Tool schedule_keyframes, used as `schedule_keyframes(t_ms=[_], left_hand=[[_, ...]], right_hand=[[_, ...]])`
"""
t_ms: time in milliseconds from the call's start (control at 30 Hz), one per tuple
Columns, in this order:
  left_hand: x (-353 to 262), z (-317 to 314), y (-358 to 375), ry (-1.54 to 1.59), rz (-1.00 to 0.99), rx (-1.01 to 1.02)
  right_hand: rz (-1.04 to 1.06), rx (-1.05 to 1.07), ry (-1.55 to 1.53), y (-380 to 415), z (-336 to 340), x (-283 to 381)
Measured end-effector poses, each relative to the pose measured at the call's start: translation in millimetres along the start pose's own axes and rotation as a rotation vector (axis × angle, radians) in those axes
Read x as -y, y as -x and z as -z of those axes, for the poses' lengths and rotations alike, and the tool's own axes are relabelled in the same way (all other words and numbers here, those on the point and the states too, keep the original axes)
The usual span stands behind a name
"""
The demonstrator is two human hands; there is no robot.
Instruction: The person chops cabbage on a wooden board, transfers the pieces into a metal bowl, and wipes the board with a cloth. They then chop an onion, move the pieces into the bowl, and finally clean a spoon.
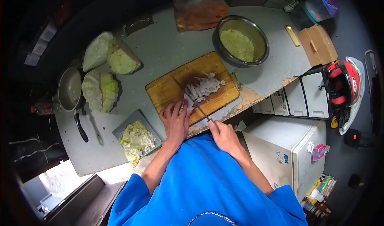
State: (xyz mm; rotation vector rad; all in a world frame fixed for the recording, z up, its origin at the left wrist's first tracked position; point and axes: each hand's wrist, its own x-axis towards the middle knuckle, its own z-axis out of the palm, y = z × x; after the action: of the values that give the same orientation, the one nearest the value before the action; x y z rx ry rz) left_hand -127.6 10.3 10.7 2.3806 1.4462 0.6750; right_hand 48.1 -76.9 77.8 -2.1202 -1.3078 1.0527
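Observation:
A wooden cutting board (pixel 164 91) lies near the counter's front edge, with a heap of whitish sliced food (pixel 206 87) on it. My right hand (pixel 225 136) grips a knife (pixel 204 115) by its handle; the blade, seen nearly edge-on, reaches across the board beside the heap. On the board's near side, the bent fingers of my left hand (pixel 176 121) press on a pale uncut piece (pixel 188 102) right against the blade. Left of that hand sits a square grey tray (pixel 139 115) heaped with yellowish cabbage leaves (pixel 138 139).
A steel bowl (pixel 265 46) holds finely chopped pale green cabbage. Cabbage heads (pixel 124 60) and a frying pan (pixel 70 89) occupy the left side. At the back lies a bag of carrots (pixel 200 14). Below the counter's right edge stands a white fridge (pixel 276 146).

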Motion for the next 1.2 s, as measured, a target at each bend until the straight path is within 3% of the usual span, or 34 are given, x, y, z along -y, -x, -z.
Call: schedule_keyframes(t_ms=[133, 267, 333, 400, 467, 500, 600, 633, 667, 733, 867, 900, 967, 1067, 1200], left_hand=[[0.2, -2.8, -1.7, -0.030, -0.002, -0.021], [3.3, -12.5, -9.6, -0.061, 0.019, -0.069], [4.8, -13.1, -15.0, -0.065, 0.014, -0.052], [4.1, -9.9, -21.7, 0.017, 0.062, -0.075], [6.6, -10.4, -24.6, 0.032, 0.049, -0.103], [5.0, -9.0, -26.1, 0.048, 0.059, -0.102], [-0.4, -8.2, -28.8, 0.032, 0.075, -0.119], [-1.2, -9.0, -28.5, 0.023, 0.095, -0.105], [-3.3, -10.2, -28.9, 0.015, 0.117, -0.091], [-9.2, -11.4, -29.9, -0.002, 0.151, -0.096], [-26.4, -17.1, -34.9, -0.057, 0.221, -0.120], [-27.7, -21.9, -33.9, -0.069, 0.231, -0.127], [-32.1, -25.0, -34.9, -0.108, 0.252, -0.148], [-39.1, -25.8, -40.9, -0.169, 0.302, -0.166], [-41.6, -28.9, -42.4, -0.212, 0.336, -0.185]], right_hand=[[-0.006, -0.016, 0.042, -8.4, 11.6, 4.4], [0.211, -0.211, 0.112, -39.1, 24.5, -8.4], [0.353, -0.197, 0.236, -58.2, 38.2, -14.0], [0.334, -0.169, 0.254, -74.6, 48.8, -19.2], [0.575, -0.304, 0.371, -93.2, 53.5, -30.7], [0.470, -0.250, 0.439, -94.8, 59.4, -27.2], [0.527, -0.170, 0.292, -103.6, 101.3, -26.3], [0.524, -0.026, 0.165, -108.6, 129.7, -20.8], [0.581, -0.028, -0.041, -114.4, 157.5, -13.1], [0.515, 0.008, -0.061, -141.5, 232.3, 2.2], [0.710, -0.348, 0.172, -295.9, 359.6, -5.7], [0.575, -0.366, 0.364, -336.9, 388.7, 3.5], [0.577, -0.430, 0.465, -419.0, 426.2, 13.7], [0.575, -0.388, 0.442, -531.9, 443.3, 12.7], [0.653, -0.162, 0.820, -648.0, 436.8, 3.9]])
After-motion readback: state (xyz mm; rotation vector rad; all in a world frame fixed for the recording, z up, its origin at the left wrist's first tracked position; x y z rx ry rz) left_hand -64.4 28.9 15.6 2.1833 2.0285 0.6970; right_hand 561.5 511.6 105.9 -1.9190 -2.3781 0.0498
